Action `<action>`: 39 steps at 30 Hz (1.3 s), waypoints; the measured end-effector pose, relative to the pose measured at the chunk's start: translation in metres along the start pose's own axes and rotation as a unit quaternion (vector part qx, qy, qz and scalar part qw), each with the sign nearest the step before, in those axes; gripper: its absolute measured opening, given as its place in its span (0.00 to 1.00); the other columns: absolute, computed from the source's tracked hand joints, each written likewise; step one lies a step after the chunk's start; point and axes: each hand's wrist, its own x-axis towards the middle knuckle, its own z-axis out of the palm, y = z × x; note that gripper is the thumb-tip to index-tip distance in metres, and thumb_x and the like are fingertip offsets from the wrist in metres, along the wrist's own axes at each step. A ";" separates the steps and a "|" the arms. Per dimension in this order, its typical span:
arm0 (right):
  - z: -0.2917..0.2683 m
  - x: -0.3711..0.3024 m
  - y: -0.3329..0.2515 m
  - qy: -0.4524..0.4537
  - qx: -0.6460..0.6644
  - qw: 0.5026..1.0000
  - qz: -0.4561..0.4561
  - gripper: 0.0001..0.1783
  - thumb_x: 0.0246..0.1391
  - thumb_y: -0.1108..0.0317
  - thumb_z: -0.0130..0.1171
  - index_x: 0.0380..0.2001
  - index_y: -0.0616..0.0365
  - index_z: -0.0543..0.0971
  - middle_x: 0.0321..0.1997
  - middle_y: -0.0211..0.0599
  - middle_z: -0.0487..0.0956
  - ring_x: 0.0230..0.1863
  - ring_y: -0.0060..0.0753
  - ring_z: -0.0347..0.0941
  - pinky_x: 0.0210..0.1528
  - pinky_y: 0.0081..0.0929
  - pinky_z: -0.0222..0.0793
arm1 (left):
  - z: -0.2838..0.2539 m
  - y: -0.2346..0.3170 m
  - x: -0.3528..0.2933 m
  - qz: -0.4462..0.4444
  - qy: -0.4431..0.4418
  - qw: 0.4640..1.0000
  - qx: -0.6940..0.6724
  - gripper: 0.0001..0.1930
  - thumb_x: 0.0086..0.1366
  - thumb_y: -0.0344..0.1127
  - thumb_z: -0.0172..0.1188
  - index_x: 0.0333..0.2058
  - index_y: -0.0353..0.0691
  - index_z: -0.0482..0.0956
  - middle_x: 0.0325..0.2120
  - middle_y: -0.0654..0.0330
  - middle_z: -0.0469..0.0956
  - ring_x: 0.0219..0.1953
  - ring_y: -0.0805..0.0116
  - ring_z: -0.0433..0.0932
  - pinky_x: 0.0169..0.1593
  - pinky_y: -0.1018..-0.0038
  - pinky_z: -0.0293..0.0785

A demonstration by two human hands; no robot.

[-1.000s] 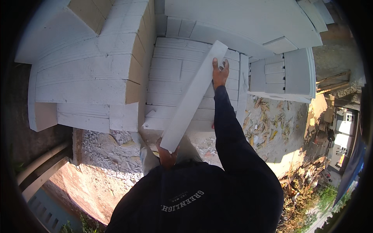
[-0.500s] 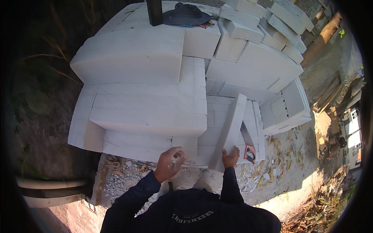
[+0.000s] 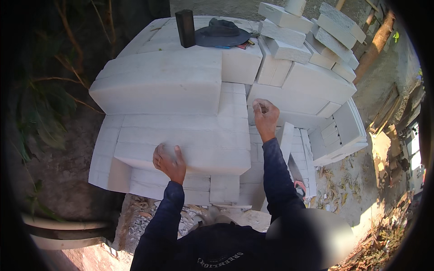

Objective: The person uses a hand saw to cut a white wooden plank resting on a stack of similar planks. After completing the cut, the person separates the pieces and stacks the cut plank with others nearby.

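My left hand (image 3: 171,162), thumb and fingers apart, is at the front edge of a long white block (image 3: 181,135) in the stepped stack. I cannot tell whether it touches. Farther forward and to the right, my right hand (image 3: 266,118) is raised with its fingers curled in against the thumb; whatever they hold, if anything, does not show. Beneath that forearm a narrow white block strip (image 3: 285,140) lies slanted, partly hidden by my sleeve. Beside the strip is a hand saw (image 3: 299,186) with a red handle, also partly covered by my arm.
A dark hat (image 3: 224,34) and a black rectangular post (image 3: 185,29) stand on top of the stack. Loose white blocks (image 3: 282,34) are piled at the back right. Rubble (image 3: 151,217) and dry leaves (image 3: 346,183) litter the ground. Branches (image 3: 68,67) hang at the left.
My right hand has left the slanted strip and moved forward, its fingers now curled. My left hand has moved forward and left to the long block's edge. The view has shifted slightly.
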 end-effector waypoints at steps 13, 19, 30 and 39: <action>0.197 0.290 0.052 0.058 -0.163 0.969 0.177 0.09 0.52 0.68 0.59 0.21 0.59 0.82 0.21 0.39 0.81 0.20 0.32 0.78 0.24 0.30 0.70 | 0.016 0.029 0.019 -0.108 0.065 0.988 0.094 0.20 0.64 0.47 0.67 0.47 0.40 0.76 0.51 0.54 0.72 0.57 0.52 0.66 0.62 0.53 0.53; 0.185 0.310 0.032 -0.125 -0.105 0.985 0.062 0.29 0.48 0.65 0.60 0.55 0.67 0.79 0.52 0.56 0.82 0.56 0.47 0.80 0.60 0.36 0.71 | 0.014 0.023 0.019 -0.093 0.051 0.991 0.082 0.20 0.62 0.44 0.68 0.47 0.40 0.76 0.51 0.52 0.73 0.57 0.51 0.66 0.62 0.52 0.52; 0.203 0.231 -0.053 -0.075 -0.378 0.922 0.035 0.60 0.42 0.51 0.71 0.76 0.47 0.52 0.74 0.57 0.59 0.67 0.72 0.64 0.68 0.50 0.62 | 0.015 0.024 0.021 -0.080 0.058 0.993 0.060 0.21 0.60 0.42 0.70 0.47 0.41 0.76 0.49 0.52 0.73 0.55 0.49 0.67 0.61 0.52 0.52; 0.215 0.246 -0.049 -0.090 -0.348 0.932 0.043 0.62 0.39 0.53 0.75 0.75 0.49 0.53 0.72 0.58 0.59 0.65 0.70 0.66 0.68 0.51 0.62 | 0.013 0.026 0.022 -0.087 0.062 0.993 0.043 0.19 0.59 0.40 0.70 0.46 0.39 0.77 0.49 0.53 0.74 0.56 0.50 0.66 0.61 0.54 0.51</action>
